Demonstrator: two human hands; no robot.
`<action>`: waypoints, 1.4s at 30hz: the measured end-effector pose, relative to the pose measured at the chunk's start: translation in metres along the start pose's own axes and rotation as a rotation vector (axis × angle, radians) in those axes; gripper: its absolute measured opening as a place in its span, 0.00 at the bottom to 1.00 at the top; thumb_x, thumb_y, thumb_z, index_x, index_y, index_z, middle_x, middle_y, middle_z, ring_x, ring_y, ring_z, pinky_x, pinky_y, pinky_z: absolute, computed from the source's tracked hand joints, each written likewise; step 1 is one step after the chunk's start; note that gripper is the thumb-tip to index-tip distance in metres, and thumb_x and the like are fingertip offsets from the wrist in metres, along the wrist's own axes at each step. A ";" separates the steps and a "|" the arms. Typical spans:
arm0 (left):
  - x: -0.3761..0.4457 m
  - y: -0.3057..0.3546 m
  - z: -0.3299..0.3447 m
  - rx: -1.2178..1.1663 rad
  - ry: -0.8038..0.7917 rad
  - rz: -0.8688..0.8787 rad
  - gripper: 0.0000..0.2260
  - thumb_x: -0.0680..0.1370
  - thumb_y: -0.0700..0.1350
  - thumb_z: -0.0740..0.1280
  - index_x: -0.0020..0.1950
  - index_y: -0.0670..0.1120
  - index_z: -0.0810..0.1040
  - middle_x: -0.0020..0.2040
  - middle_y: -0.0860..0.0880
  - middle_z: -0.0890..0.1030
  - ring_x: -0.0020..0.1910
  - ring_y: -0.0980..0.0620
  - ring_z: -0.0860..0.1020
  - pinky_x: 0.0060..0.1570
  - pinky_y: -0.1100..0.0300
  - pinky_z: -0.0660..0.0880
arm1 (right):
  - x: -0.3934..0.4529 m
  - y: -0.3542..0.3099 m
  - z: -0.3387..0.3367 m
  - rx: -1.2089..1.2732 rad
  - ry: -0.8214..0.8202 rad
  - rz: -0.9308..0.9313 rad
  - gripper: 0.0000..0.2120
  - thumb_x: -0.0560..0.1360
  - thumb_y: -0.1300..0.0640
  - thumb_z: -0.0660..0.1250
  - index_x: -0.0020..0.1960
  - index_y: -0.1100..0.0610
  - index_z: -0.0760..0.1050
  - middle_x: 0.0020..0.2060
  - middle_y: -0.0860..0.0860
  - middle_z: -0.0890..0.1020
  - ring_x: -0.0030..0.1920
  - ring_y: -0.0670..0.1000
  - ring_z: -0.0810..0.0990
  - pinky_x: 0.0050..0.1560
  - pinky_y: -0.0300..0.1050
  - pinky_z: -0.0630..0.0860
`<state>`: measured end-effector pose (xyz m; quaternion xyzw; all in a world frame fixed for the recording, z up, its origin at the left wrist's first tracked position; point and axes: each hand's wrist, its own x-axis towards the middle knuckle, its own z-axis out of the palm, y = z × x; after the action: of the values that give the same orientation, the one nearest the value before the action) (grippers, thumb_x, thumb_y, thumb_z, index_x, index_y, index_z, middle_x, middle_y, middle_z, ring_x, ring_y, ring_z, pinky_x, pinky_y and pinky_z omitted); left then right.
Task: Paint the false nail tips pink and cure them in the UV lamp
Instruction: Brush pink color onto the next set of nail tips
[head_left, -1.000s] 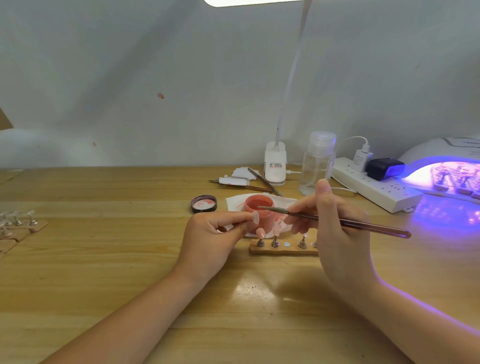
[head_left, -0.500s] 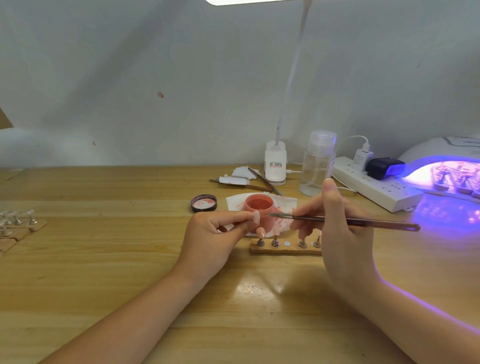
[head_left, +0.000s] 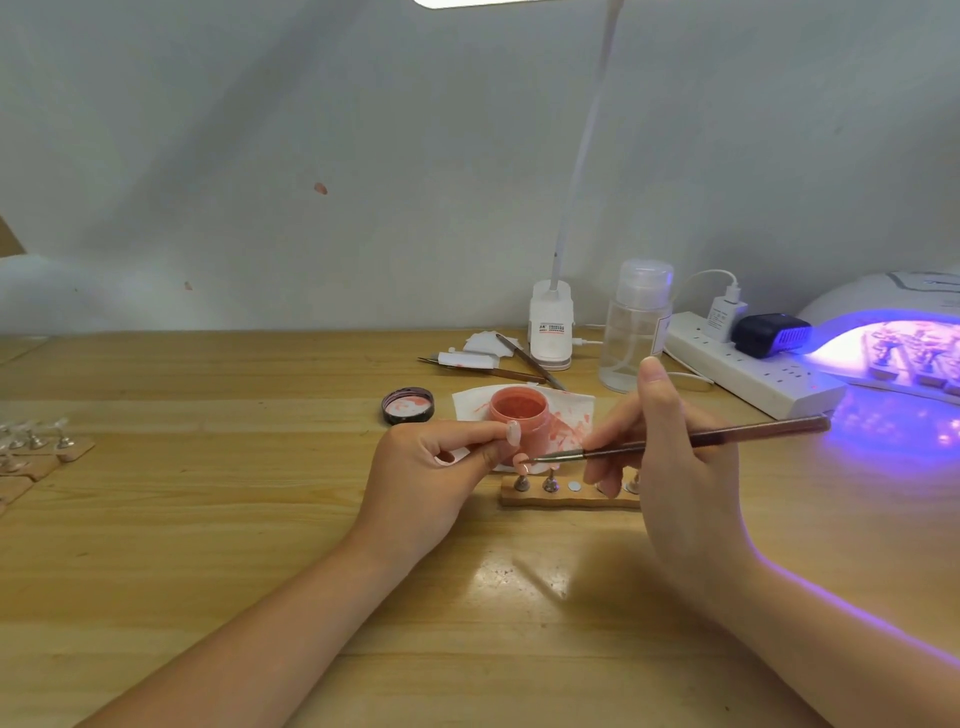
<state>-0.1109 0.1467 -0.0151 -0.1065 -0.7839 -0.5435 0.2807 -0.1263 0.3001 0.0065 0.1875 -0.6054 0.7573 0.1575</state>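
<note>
Pinching a thin brush in the right hand, bristles touching a nail tip over the wooden holder strip, left hand curled holding that tip's stand, pink polish jar just behind, UV lamp glowing far right on the worktop.

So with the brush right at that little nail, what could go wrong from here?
1. The open pink jar stands just behind the left hand; a careless move might knock it over.
2. The brush in the right hand works close to the neighbouring tips on the wooden holder, so it could smear them.
3. The brush's long handle points toward the lit UV lamp; a swing might bump it.
</note>
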 end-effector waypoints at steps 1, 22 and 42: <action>0.000 0.001 0.000 -0.001 -0.006 0.010 0.08 0.68 0.41 0.72 0.40 0.55 0.82 0.35 0.64 0.82 0.38 0.69 0.78 0.40 0.75 0.70 | 0.001 0.000 0.000 0.005 0.007 -0.020 0.24 0.71 0.45 0.56 0.23 0.57 0.75 0.19 0.53 0.75 0.19 0.44 0.72 0.22 0.31 0.67; -0.002 0.005 0.001 0.096 0.006 0.050 0.14 0.69 0.34 0.72 0.39 0.55 0.81 0.37 0.56 0.81 0.38 0.66 0.76 0.39 0.76 0.68 | 0.008 0.005 -0.004 -0.116 -0.132 -0.203 0.20 0.76 0.52 0.58 0.30 0.57 0.78 0.24 0.48 0.79 0.25 0.42 0.75 0.30 0.31 0.70; -0.003 0.008 0.000 0.068 -0.032 -0.012 0.11 0.68 0.36 0.73 0.39 0.54 0.83 0.34 0.57 0.81 0.36 0.63 0.75 0.38 0.73 0.70 | 0.008 0.003 -0.005 -0.090 -0.133 -0.209 0.23 0.77 0.53 0.57 0.28 0.59 0.76 0.19 0.45 0.76 0.21 0.41 0.73 0.28 0.27 0.67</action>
<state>-0.1048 0.1499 -0.0103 -0.1008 -0.8068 -0.5166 0.2684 -0.1352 0.3041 0.0073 0.2922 -0.6251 0.6946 0.2035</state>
